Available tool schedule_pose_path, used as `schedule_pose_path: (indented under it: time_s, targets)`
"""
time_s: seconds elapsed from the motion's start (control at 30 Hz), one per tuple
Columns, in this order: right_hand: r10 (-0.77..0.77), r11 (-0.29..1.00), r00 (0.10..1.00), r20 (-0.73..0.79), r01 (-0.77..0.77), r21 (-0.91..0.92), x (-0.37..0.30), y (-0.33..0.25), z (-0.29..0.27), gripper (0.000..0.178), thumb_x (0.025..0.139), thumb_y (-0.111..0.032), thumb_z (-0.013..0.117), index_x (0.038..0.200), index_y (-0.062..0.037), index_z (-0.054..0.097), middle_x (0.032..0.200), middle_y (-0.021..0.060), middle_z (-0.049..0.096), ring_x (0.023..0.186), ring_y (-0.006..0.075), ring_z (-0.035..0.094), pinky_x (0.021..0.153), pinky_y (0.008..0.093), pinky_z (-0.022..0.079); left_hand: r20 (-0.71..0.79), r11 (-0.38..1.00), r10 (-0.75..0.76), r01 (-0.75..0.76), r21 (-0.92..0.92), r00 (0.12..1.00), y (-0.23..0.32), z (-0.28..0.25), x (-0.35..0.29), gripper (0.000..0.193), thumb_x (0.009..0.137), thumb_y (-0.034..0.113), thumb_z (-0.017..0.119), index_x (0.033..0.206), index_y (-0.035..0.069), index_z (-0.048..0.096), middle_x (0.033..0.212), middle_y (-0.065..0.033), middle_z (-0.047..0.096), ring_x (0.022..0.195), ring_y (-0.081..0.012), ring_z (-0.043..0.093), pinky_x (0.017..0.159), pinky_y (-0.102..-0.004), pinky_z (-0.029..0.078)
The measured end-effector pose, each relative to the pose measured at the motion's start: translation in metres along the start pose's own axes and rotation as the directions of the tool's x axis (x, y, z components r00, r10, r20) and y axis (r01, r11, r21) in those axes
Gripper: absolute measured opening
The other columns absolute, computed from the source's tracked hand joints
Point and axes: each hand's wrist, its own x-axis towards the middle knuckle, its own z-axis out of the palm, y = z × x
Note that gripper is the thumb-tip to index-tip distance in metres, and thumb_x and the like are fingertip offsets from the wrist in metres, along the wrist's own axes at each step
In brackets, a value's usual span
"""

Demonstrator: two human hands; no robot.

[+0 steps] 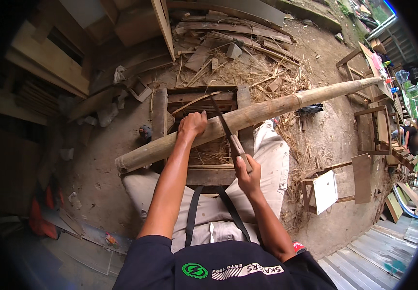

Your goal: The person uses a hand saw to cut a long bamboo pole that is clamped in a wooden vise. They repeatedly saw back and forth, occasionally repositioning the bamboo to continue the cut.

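Note:
A long, pale bamboo pole [286, 105] lies slantwise across a wooden frame [211, 176] in front of me, its thick end low on the left and its thin end far to the right. My left hand [193, 124] grips the pole over the frame, fingers curled down on its far side. In my right hand [248, 174] is the wooden handle of a machete [224, 123]. Its dark, narrow blade crosses the pole just right of my left hand, the tip pointing away from me. Whether the edge has cut into the bamboo I cannot tell.
Bamboo shavings [310, 164] litter the ground to the right. Boards and split strips [233, 41] are heaped beyond the frame. Wooden furniture [49, 58] stands at the left. A small white-panelled wooden piece [324, 192] is on the right, and another person [409, 137] bends at the far right.

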Motion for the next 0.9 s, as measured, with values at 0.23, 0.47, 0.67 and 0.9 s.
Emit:
schedule_pose_path:
  time_s: [0.23,0.47,0.67,0.9]
  targets:
    - [-0.23,0.966,0.972,0.041,0.233,-0.111,-0.016,-0.045,-0.011,0.019,0.096,-0.012,0.055,0.083,0.001,0.055,0.055,0.0026,0.047,0.047,0.0108,0.046,0.046,0.0288,0.035,-0.207,0.998,0.07,-0.068,0.019,0.976,-0.002,0.011,-0.008,0.067,0.101,0.047,0.034,0.078,-0.004,0.072,0.085,-0.0292,0.069,0.083,-0.0469,0.067,0.081,-0.0583,0.047]
    - [-0.012,0.991,0.997,0.08,0.023,-0.133,-0.022,-0.019,-0.018,0.021,0.101,-0.013,0.053,0.088,0.0031,0.058,0.06,0.0054,0.06,0.051,0.0116,0.058,0.049,0.0279,0.047,-0.249,0.994,0.013,0.014,0.105,0.968,0.005,0.018,-0.032,0.071,0.1,0.053,0.033,0.087,-0.003,0.074,0.09,-0.0308,0.068,0.091,-0.0476,0.067,0.085,-0.0554,0.048]
    - [-0.018,0.975,0.997,0.08,0.035,-0.219,-0.03,0.001,-0.015,0.023,0.099,-0.014,0.056,0.082,0.0011,0.056,0.057,0.0061,0.053,0.051,0.0101,0.049,0.048,0.0295,0.04,-0.035,0.99,-0.12,0.123,0.07,0.992,0.004,-0.006,-0.007,0.069,0.098,0.053,0.035,0.105,-0.005,0.072,0.106,-0.0304,0.068,0.106,-0.0452,0.064,0.098,-0.0495,0.046]
    - [0.059,0.941,0.996,0.071,-0.032,-0.337,-0.051,-0.057,-0.02,0.021,0.095,-0.012,0.057,0.078,-0.0001,0.056,0.055,0.0065,0.048,0.051,0.0102,0.045,0.049,0.0309,0.037,0.058,0.987,-0.145,0.14,0.072,0.988,0.004,-0.012,0.004,0.067,0.098,0.051,0.036,0.109,-0.005,0.07,0.115,-0.0291,0.066,0.114,-0.0431,0.061,0.099,-0.0496,0.046]
